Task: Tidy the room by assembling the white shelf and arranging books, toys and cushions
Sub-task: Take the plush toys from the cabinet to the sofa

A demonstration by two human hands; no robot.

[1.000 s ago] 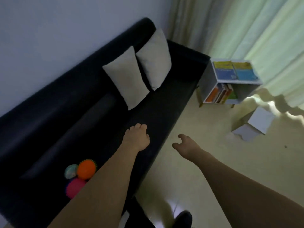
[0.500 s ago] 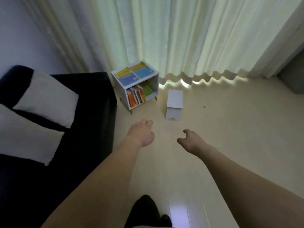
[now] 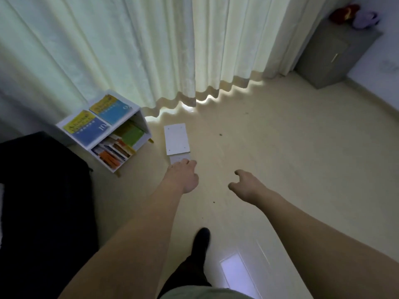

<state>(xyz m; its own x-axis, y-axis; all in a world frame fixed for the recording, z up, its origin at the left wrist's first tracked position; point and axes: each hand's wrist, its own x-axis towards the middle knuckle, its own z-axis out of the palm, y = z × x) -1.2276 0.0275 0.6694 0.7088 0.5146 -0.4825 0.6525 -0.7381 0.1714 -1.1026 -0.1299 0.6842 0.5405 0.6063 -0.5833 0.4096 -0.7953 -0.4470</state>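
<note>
A dim room with a pale floor (image 3: 280, 169), long curtains (image 3: 151, 50) glowing along their hem. Nearest me, my dark shoe (image 3: 201, 236) steps forward and both my bare arms reach out low. My left hand (image 3: 183, 176) hangs with fingers loosely curled, holding nothing; in this view its knuckles overlap the near edge of the white panels (image 3: 177, 139), though I cannot tell whether it touches them. My right hand (image 3: 246, 184) is relaxed and empty too, off to the right above bare floor.

The panels lie flat on the floor just ahead, one stacked on another, small holes at the corners. Just left of them stands the white shelf (image 3: 140, 119), books (image 3: 112, 153) packed inside and two more lying on top. The dark sofa (image 3: 43, 201) fills the left edge. Far right, a grey cabinet (image 3: 332, 55) carries soft toys (image 3: 354, 16).

To lift the panels well, I judge I should crouch, slide fingertips under a long edge, and take both sides with two hands so the stack does not slip apart.
</note>
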